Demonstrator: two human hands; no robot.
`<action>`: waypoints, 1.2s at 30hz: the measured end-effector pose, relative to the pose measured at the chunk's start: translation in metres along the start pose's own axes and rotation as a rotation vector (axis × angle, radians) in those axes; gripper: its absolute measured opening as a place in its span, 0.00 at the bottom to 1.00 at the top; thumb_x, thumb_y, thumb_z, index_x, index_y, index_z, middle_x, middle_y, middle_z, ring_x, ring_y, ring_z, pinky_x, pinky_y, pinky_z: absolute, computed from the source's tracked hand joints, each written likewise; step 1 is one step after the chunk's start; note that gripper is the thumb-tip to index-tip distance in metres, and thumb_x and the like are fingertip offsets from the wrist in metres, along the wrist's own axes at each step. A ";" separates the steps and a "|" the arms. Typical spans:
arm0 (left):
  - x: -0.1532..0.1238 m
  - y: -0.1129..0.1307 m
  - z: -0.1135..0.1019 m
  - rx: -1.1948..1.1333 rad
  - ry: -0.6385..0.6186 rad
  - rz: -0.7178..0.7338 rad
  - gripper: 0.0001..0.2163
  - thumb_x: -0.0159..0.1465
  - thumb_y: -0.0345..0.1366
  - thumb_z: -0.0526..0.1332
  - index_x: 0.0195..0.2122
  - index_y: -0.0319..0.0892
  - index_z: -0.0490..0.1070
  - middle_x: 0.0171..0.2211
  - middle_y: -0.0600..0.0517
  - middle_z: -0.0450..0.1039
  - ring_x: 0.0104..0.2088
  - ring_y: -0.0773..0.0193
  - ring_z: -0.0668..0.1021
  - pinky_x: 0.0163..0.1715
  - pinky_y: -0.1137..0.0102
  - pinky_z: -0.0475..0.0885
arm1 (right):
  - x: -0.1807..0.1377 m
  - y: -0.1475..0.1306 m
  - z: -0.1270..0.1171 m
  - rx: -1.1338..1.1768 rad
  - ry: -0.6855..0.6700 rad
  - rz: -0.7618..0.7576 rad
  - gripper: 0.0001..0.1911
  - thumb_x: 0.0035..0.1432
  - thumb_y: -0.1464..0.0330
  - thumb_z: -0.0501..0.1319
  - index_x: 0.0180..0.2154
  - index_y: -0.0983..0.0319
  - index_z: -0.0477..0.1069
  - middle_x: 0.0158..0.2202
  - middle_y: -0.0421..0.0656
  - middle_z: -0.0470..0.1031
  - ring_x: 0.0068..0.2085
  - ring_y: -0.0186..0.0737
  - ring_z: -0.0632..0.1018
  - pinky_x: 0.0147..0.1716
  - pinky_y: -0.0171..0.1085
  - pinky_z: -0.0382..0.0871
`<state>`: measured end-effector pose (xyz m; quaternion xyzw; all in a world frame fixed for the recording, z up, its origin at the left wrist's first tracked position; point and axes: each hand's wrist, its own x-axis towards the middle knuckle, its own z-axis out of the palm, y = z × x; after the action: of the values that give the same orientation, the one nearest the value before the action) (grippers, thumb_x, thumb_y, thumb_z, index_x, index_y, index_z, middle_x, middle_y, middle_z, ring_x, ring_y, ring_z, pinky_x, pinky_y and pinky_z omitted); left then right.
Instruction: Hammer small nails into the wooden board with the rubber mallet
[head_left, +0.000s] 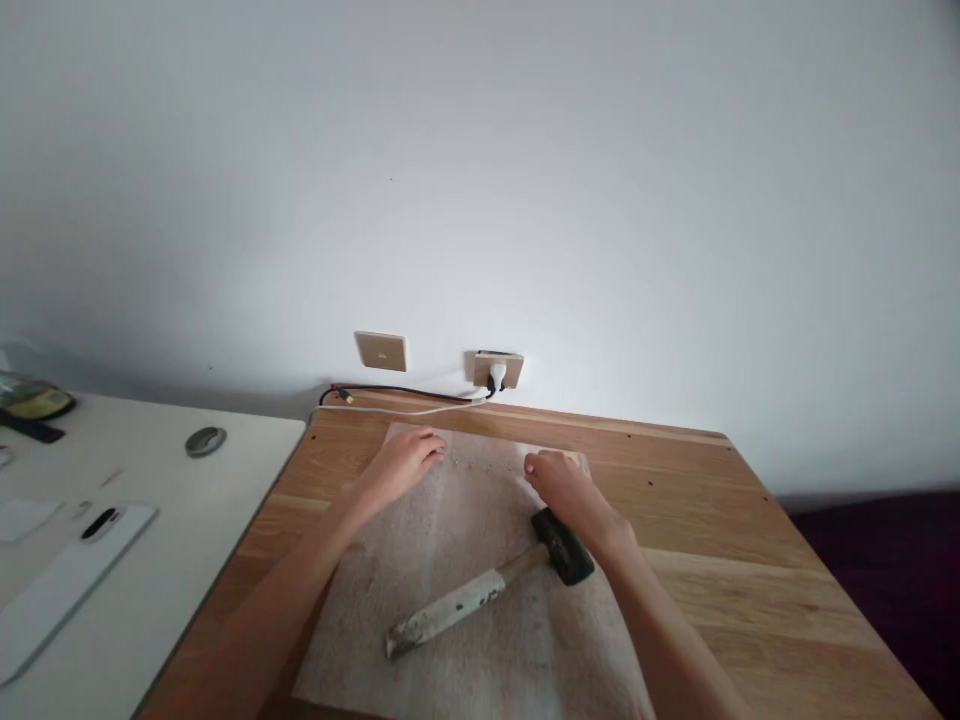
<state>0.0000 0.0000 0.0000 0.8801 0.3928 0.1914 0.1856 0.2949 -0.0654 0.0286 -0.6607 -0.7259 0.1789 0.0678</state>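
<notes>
- Hammer with a black rubber-looking head and a worn, paint-flecked pale wooden handle point(480, 590) lies flat on a beige, fuzzy rectangular cloth point(465, 520) spread over the middle of the wooden desk point(697, 520); nobody is gripping it.
- Its long axis runs on a diagonal: the head points toward the far right of the cloth, the handle end toward the near edge of the desk, a little left of centre.
- Right hand point(562, 485) is the nearer one. It rests palm down on the cloth just beyond the hammer head, fingers loosely curled and grasping nothing that I can see; the wrist passes right beside the head, touching it or nearly so, I cannot tell which.
- From that hand the hammer lies back toward the person and to the left, so the handle sits under and inside the forearm line rather than ahead of the fingers.
- Left hand point(409, 462) lies palm down near the far left corner of the cloth, fingers relaxed and flat, holding nothing; it is well apart from the hammer, with the handle end toward the near edge on its right.
- Small dark specks point(480, 465) dot the cloth between the two hands; too small to identify.
- Beyond the far edge of the desk, a tan wall socket with a white plug point(497, 370) and a black and a white cable point(397, 398) trail along the wall.
- To the left stands a white table point(150, 560) with a white flat device point(67, 580) and a small round grey object point(205, 441).
</notes>
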 end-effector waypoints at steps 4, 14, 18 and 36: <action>0.002 0.004 -0.005 0.021 -0.118 0.072 0.07 0.70 0.29 0.62 0.42 0.43 0.81 0.40 0.47 0.79 0.43 0.56 0.80 0.44 0.67 0.71 | 0.000 -0.004 -0.005 0.216 0.044 -0.027 0.12 0.61 0.79 0.60 0.29 0.61 0.77 0.34 0.48 0.80 0.39 0.43 0.80 0.42 0.38 0.67; 0.011 0.022 0.008 -0.514 0.187 -0.210 0.08 0.68 0.39 0.64 0.34 0.41 0.76 0.32 0.50 0.76 0.34 0.61 0.76 0.38 0.68 0.70 | -0.008 -0.016 -0.003 1.053 0.221 0.002 0.22 0.57 0.46 0.60 0.33 0.58 0.68 0.28 0.42 0.71 0.29 0.38 0.73 0.28 0.37 0.68; 0.012 0.026 0.019 -1.097 0.285 -0.488 0.15 0.66 0.49 0.61 0.31 0.41 0.70 0.28 0.51 0.72 0.27 0.66 0.73 0.29 0.71 0.68 | -0.002 -0.017 -0.005 1.051 0.155 0.052 0.23 0.56 0.44 0.58 0.27 0.56 0.62 0.24 0.39 0.66 0.24 0.35 0.67 0.20 0.35 0.60; 0.015 0.035 0.025 -0.158 -0.003 -0.209 0.06 0.65 0.31 0.63 0.31 0.43 0.74 0.35 0.45 0.79 0.39 0.53 0.81 0.44 0.63 0.71 | 0.011 -0.036 -0.001 0.299 0.067 0.066 0.07 0.58 0.73 0.61 0.28 0.59 0.66 0.31 0.46 0.77 0.40 0.47 0.79 0.40 0.40 0.66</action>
<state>0.0434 -0.0146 -0.0012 0.8173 0.4657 0.2001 0.2741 0.2606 -0.0563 0.0401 -0.6722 -0.6665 0.2649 0.1836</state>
